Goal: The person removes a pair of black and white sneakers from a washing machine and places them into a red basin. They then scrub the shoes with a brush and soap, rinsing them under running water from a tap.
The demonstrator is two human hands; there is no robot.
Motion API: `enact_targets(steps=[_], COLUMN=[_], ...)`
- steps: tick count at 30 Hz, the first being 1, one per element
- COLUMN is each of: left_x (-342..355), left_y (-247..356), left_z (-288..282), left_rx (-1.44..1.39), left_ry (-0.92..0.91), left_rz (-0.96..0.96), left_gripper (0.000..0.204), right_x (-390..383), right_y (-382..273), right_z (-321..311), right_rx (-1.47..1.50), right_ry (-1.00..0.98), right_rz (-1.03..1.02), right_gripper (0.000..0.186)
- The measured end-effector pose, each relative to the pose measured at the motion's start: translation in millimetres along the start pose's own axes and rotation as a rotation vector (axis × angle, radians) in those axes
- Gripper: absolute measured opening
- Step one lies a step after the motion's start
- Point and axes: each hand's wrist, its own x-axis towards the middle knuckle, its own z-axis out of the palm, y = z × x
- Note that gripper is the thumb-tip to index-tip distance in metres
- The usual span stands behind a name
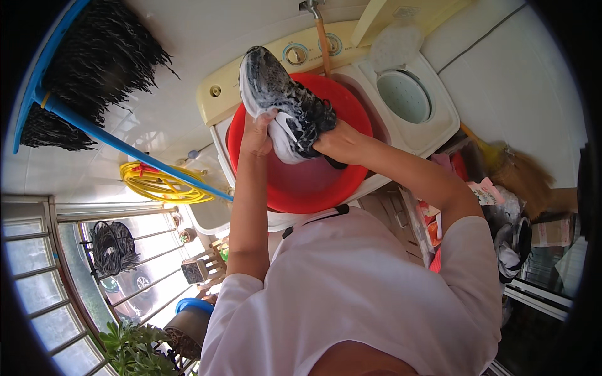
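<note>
A wet black-and-white sneaker [285,106], streaked with white foam, is held up over a red basin [362,119], its toe pointing up and away from me. My left hand [258,131] grips the white sole at the shoe's left side, thumb near the white side patch. At the heel end, my right hand [331,143] holds the shoe by its opening; most of its fingers are hidden there. Cloudy water [301,183] shows in the basin below.
The basin stands on a cream twin-tub washing machine [213,100], whose round spin tub [404,97] is open at the right. A blue-handled mop [132,150] slants in from the left, near a coiled yellow hose [164,183]. A straw broom [520,175] leans at the right.
</note>
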Motion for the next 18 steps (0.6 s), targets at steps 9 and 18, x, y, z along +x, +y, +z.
enact_targets(steps=[9,18], left_x=[-5.8,-3.8], left_y=[-3.8,4.0], left_z=[-27.7,-34.1], left_rx=[0.125,0.149], left_ry=[-0.078,-0.097], left_rz=[0.114,0.016], left_gripper=[0.072,0.071], right_x=[0.5,-5.4], right_y=[36.9,11.1], right_z=[35.4,41.4], right_rx=[1.313,-0.096], right_ry=[-0.467,-0.117], right_rz=[1.027,0.094], right_gripper=[0.019,0.027])
